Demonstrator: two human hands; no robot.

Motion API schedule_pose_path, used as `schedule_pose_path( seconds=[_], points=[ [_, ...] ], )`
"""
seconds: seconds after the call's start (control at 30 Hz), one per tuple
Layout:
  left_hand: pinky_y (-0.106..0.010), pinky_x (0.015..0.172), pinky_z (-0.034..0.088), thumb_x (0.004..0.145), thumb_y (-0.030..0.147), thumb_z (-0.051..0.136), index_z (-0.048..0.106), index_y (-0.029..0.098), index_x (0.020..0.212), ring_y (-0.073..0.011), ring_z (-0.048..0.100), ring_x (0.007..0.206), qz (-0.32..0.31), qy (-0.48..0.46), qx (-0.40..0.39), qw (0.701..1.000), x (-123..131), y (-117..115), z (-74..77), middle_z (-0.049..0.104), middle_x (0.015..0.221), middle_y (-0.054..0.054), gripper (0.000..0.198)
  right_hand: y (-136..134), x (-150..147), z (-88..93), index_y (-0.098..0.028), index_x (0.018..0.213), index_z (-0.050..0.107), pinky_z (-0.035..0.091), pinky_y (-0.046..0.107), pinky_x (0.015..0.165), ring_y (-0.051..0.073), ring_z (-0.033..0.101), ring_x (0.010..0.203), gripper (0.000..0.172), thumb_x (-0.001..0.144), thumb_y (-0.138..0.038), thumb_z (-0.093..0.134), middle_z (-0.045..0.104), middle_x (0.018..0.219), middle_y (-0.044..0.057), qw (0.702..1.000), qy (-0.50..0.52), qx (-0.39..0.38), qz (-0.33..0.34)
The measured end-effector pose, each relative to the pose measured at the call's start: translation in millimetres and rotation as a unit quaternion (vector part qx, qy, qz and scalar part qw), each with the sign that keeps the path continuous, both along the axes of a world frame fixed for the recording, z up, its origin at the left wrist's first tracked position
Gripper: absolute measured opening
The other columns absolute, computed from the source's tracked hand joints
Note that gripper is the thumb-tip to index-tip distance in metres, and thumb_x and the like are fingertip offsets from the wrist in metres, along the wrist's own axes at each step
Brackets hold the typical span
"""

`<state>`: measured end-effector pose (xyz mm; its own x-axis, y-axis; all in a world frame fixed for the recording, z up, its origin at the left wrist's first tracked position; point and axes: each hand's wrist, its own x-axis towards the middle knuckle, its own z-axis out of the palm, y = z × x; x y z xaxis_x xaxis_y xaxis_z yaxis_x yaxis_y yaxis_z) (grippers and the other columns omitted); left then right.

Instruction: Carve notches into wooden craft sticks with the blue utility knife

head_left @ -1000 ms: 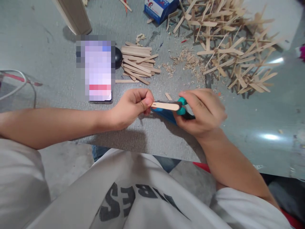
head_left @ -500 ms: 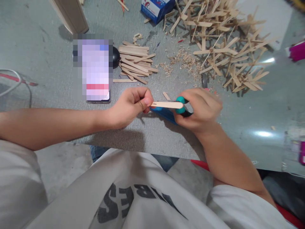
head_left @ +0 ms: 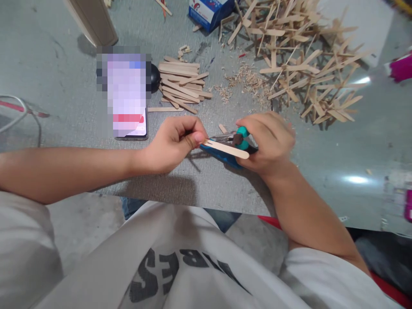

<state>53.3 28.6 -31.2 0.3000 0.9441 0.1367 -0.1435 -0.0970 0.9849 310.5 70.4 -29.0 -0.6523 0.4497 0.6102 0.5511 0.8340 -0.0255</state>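
Observation:
My left hand [head_left: 174, 141] is closed in a pinch on one end of a flat wooden stick [head_left: 228, 148]. The stick lies nearly level, its far end dipping toward my right hand [head_left: 268, 139]. That hand is wrapped around the teal handles of a pair of cutters [head_left: 236, 143], whose metal jaws point left at the stick near my left thumb. Both hands hover just above the grey table [head_left: 206, 184], near its front edge.
A phone [head_left: 127, 96] lies left of a stack of plain sticks [head_left: 182, 86]. Wood chips [head_left: 249, 81] are scattered behind my hands. A large heap of glued stick crosses [head_left: 305, 60] fills the back right, with a blue box [head_left: 209, 10] behind. A cable [head_left: 19, 111] lies at far left.
The stick's right end has tilted downward and the cutters' jaws now show above it. My right hand has shifted slightly up and left. The left hand has hardly moved.

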Motion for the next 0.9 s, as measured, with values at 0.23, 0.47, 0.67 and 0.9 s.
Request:
schedule_pose_path(
  seconds=[0.23,0.47,0.67,0.9],
  points=[
    [-0.027,0.055,0.034,0.090,0.074,0.076,0.058,0.019,0.069,-0.0113,0.046,0.058,0.021,0.035,-0.006,0.999,-0.5,1.9,2.9,0.055,0.061,0.001,0.062,3.1,8.0,-11.4,-0.028,0.148,0.060,0.055,0.047,0.077,0.028,0.068,0.085,0.047,0.104,-0.044,0.056,0.073,0.099,0.009,0.998,-0.015,-0.041,-0.039],
    [-0.025,0.052,0.033,0.090,0.058,0.081,0.055,0.021,0.071,-0.0101,0.044,0.055,0.028,-0.004,-0.082,0.996,1.6,-3.4,1.4,0.056,0.062,0.001,0.050,1.9,8.9,-14.9,-0.023,0.133,0.066,0.050,0.043,0.071,0.029,0.065,0.082,0.041,0.094,-0.034,0.058,0.069,0.093,0.009,0.995,-0.051,-0.074,-0.040],
    [-0.025,0.053,0.033,0.087,0.057,0.085,0.050,0.021,0.071,-0.0097,0.044,0.056,-0.003,-0.077,-0.137,0.988,6.2,-6.9,-0.5,0.054,0.063,0.002,0.052,5.4,6.7,-10.2,-0.026,0.113,0.067,0.049,0.043,0.067,0.028,0.065,0.078,0.022,0.096,-0.036,0.057,0.071,0.089,0.008,0.999,-0.026,-0.019,-0.033],
    [-0.028,0.060,0.040,0.094,0.068,0.075,0.053,0.022,0.072,-0.0130,0.048,0.062,0.045,-0.015,-0.010,0.999,2.4,-4.1,6.0,0.055,0.065,0.001,0.056,16.6,17.6,-2.6,-0.025,0.128,0.065,0.057,0.050,0.083,0.033,0.071,0.097,0.033,0.105,-0.044,0.054,0.075,0.107,0.015,0.998,0.025,-0.009,-0.063]
  ],
)
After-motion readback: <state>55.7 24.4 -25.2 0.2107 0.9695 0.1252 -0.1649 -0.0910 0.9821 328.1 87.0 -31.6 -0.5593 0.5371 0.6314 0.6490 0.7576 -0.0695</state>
